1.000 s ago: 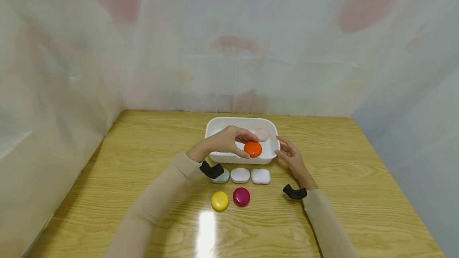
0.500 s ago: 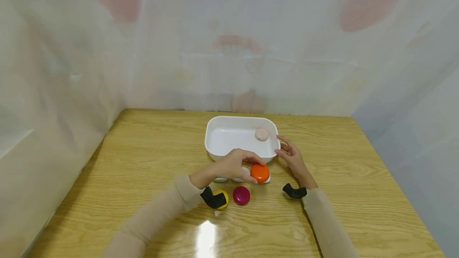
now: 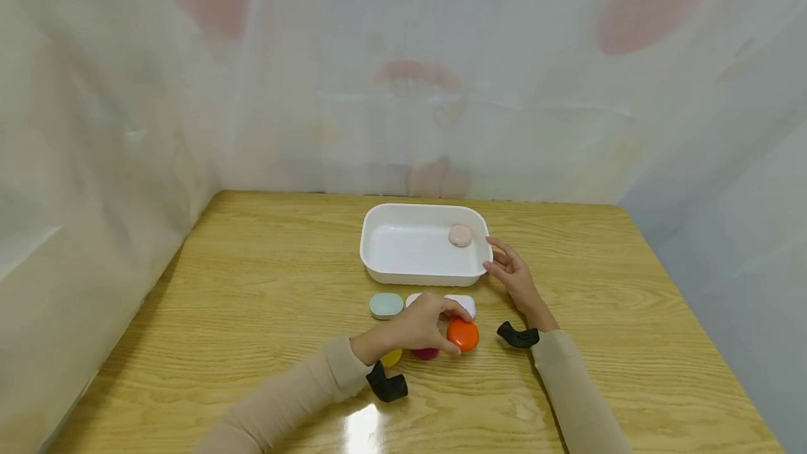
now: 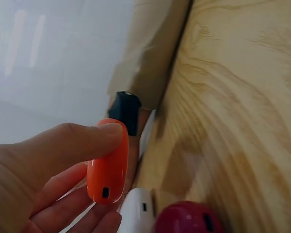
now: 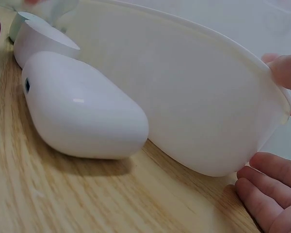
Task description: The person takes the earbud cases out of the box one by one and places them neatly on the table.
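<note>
My left hand (image 3: 419,326) pinches a round, glossy orange case (image 3: 463,336), likely an earbud case, above the near part of the table. In the left wrist view, the thumb lies across the orange case and a small dark port shows at one end. My right hand (image 3: 518,282) holds the right end of a white plastic tub (image 3: 391,276), with fingertips at its rim and outer wall. Inside the tub, at the right, rests a pale pink round case (image 3: 460,235). Under the left hand, a magenta case (image 3: 425,354) and a yellow case (image 3: 391,357) are partly hidden.
In front of the tub stand a mint case (image 3: 386,305), a whitish case (image 3: 412,298) partly covered by the left hand, and a white earbud case (image 5: 87,107) with a small port. Hanging sheets (image 3: 403,139) enclose the wooden table (image 3: 599,300).
My left hand has carried the orange case out of the tub and towards the table's near side, slightly right. The right hand and the tub stay in place.
</note>
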Tool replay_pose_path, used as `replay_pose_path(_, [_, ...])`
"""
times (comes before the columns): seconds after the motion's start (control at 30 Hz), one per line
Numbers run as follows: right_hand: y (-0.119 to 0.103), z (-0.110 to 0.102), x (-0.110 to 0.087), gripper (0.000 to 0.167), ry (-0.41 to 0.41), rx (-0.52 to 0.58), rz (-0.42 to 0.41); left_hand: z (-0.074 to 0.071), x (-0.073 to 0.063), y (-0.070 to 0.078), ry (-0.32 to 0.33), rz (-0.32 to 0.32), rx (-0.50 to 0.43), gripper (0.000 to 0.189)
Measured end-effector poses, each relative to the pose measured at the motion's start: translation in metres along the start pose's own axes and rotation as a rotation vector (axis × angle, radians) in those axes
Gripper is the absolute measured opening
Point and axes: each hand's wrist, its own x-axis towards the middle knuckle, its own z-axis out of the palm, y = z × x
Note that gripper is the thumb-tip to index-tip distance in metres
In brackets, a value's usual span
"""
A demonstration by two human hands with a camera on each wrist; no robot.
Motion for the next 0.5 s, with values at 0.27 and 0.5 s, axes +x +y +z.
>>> replay_pose_path(0.27, [-0.001, 0.001, -0.001, 0.054, 0.008, 0.0, -0.006, 0.016, -0.001, -0.006, 0.003, -0.017, 0.089, 0.042])
replay_pose_path(0.5, [-0.002, 0.002, -0.001, 0.053, 0.011, -0.002, -0.011, 0.023, 0.0, -0.003, 0.0, -0.026, 0.146, 0.04])
